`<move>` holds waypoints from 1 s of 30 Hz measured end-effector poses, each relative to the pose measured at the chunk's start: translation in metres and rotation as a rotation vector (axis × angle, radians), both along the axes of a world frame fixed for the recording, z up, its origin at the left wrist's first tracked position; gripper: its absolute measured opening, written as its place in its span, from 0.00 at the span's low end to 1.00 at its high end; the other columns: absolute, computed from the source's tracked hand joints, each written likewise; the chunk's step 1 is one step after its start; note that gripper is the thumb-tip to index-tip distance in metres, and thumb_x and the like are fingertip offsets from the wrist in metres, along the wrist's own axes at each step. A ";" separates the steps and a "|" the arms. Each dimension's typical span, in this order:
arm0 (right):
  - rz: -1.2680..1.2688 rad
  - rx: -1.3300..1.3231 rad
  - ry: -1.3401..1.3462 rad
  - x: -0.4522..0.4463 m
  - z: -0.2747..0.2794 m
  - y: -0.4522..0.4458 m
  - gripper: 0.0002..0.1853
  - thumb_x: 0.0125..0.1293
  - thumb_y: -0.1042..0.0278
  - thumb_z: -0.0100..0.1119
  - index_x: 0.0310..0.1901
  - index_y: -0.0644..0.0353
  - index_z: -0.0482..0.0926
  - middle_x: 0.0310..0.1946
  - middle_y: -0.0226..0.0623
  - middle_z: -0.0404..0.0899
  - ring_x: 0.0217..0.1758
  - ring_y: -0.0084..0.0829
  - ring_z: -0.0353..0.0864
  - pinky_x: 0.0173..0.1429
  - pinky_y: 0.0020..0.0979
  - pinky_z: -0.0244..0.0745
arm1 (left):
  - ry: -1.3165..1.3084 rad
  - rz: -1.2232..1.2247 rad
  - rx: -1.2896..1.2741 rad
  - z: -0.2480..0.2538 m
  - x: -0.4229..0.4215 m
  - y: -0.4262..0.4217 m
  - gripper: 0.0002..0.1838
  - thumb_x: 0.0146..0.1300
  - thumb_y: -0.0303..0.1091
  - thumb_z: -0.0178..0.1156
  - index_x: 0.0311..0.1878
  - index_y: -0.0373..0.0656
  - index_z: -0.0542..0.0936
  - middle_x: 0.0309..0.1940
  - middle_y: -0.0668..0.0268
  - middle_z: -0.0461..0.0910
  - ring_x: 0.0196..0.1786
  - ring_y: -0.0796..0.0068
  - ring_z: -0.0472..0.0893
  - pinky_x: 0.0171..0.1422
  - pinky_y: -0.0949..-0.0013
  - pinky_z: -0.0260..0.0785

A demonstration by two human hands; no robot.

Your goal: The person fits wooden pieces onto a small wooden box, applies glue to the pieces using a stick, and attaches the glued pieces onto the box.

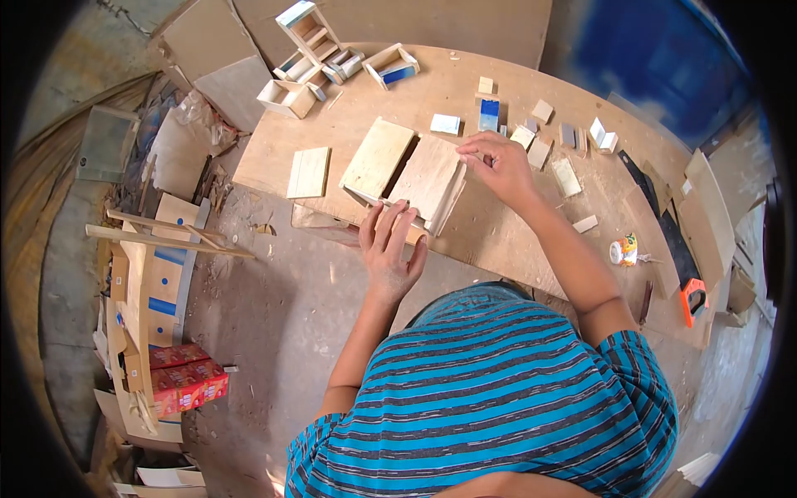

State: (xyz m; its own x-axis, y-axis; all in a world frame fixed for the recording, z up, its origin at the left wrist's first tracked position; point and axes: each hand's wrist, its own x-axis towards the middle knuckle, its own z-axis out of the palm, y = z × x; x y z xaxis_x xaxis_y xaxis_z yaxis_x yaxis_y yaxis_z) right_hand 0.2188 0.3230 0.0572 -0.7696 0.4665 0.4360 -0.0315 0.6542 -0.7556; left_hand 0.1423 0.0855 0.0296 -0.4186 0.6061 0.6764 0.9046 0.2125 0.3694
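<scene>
Near the table's front edge lies a wooden box with two pale panels, a left panel and a right panel, with a dark gap between them. My left hand is at the box's front edge, fingers apart, the fingertips touching near the gap. At the right panel's far right corner is my right hand, thumb and forefinger close together; whether anything small is between them cannot be made out. A flat wooden piece lies left of the box.
Small wooden boxes are grouped at the table's back left. Small blocks, a blue-topped piece, a colourful cup and an orange-handled saw lie to the right. Red boxes stand at lower left.
</scene>
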 end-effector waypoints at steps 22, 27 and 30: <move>-0.041 0.110 -0.173 0.038 0.015 0.016 0.19 0.51 0.66 0.73 0.47 0.54 0.84 0.48 0.33 0.81 0.50 0.27 0.76 0.55 0.30 0.71 | -0.171 0.065 -0.012 -0.033 0.001 -0.067 0.20 0.49 0.22 0.64 0.50 0.39 0.81 0.46 0.55 0.81 0.57 0.49 0.75 0.63 0.54 0.67; 0.333 0.479 -0.207 0.002 0.051 0.006 0.40 0.39 0.64 0.77 0.62 0.46 0.77 0.70 0.39 0.65 0.74 0.47 0.56 0.74 0.45 0.57 | -0.186 0.108 -0.058 -0.029 0.005 -0.079 0.19 0.50 0.22 0.65 0.48 0.39 0.82 0.47 0.56 0.81 0.57 0.51 0.76 0.61 0.56 0.69; 0.440 0.657 -0.431 -0.015 0.070 0.001 0.47 0.35 0.64 0.79 0.65 0.44 0.74 0.74 0.44 0.57 0.79 0.51 0.45 0.77 0.54 0.50 | -0.194 0.130 -0.048 -0.033 0.006 -0.086 0.19 0.50 0.22 0.65 0.48 0.39 0.82 0.47 0.57 0.81 0.58 0.51 0.76 0.61 0.56 0.69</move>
State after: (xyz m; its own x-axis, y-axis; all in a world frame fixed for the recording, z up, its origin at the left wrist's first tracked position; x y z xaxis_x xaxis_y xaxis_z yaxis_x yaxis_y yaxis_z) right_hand 0.2033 0.3235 0.1276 -0.9781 -0.1507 0.1435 -0.1818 0.9542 -0.2374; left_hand 0.1488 -0.0004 -0.0033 -0.6145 0.5685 0.5470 0.7815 0.3439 0.5206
